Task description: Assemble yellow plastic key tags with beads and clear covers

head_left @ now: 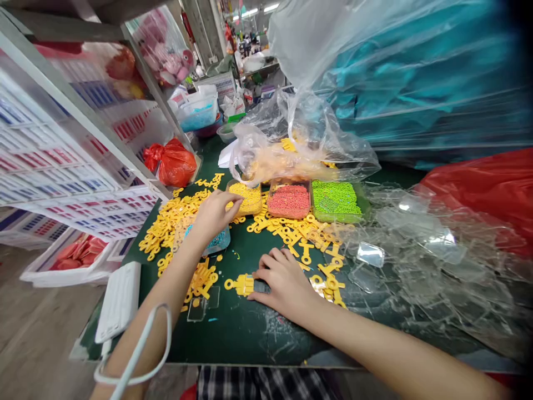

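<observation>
The left hand (214,215) is curled at the yellow bead tray (245,199); any grip cannot be determined. The open right hand (283,283) touches a yellow plastic piece (244,285), lower centre of the green desk (233,339). Hazard: knocking the tray could spill beads.

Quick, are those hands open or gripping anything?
Left hand: open, nothing visibly held, fingertips by the yellow bead tray.
Right hand: open, fingers flat against a yellow plastic piece.

We record white metal shelving (73,105) left of the fingers (272,258), pale grey floor (45,316) beneath it, strip ceiling lights (254,9) far beyond.
</observation>
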Tool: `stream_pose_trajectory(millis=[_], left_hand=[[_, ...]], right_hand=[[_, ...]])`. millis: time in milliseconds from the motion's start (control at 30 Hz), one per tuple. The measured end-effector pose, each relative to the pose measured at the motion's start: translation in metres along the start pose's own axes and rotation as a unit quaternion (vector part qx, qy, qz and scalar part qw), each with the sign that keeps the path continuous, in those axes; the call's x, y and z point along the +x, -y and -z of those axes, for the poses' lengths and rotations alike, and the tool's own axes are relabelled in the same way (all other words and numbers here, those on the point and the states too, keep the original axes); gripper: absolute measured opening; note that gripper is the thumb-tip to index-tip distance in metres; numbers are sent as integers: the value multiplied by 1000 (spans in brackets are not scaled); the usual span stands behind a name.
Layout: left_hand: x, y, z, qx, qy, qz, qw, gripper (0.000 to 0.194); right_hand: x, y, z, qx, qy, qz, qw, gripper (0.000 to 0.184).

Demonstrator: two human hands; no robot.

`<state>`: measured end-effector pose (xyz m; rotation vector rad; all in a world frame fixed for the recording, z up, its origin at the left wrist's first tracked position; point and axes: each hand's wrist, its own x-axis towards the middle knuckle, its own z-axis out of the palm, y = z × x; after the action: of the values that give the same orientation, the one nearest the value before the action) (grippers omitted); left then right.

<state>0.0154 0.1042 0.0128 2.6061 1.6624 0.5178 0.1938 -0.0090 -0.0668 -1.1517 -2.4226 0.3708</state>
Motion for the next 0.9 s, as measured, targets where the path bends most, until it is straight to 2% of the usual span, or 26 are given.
stream_pose_trajectory(millis=[33, 100, 167, 233, 367, 500, 633, 767, 833, 900], left_hand=[[14, 6, 1, 36, 20, -4, 999, 29], [37, 15, 3, 89, 104, 1, 991, 32], [56, 21, 3, 109, 203, 16, 973, 34], [70, 24, 0, 109, 273, 21, 955, 34], [86, 23, -8, 105, 326, 15, 940, 25], [90, 17, -11, 102, 347, 10, 932, 16], [90, 11, -9, 100, 334, 12, 937, 12], [80, -1, 3, 120, 270, 29, 955, 13], [61, -15, 11, 111, 174, 16, 978, 17], [32, -34, 17, 49, 13, -31, 998, 20]], right_hand=[[0, 0, 0, 1, 6, -1, 1000, 36], [2, 0, 2, -1, 16, 1, 1000, 36], [3, 1, 5, -3, 24, 2, 1000, 36], [4, 2, 9, -4, 37, 0, 999, 36], [5, 3, 13, 2, 66, -12, 998, 36], [5, 3, 13, 1, 60, -5, 998, 37], [4, 0, 9, -4, 48, 3, 999, 37], [3, -1, 7, -4, 40, 9, 999, 39], [4, -1, 8, -2, 44, 7, 999, 39], [4, 0, 10, 1, 47, 5, 999, 38]])
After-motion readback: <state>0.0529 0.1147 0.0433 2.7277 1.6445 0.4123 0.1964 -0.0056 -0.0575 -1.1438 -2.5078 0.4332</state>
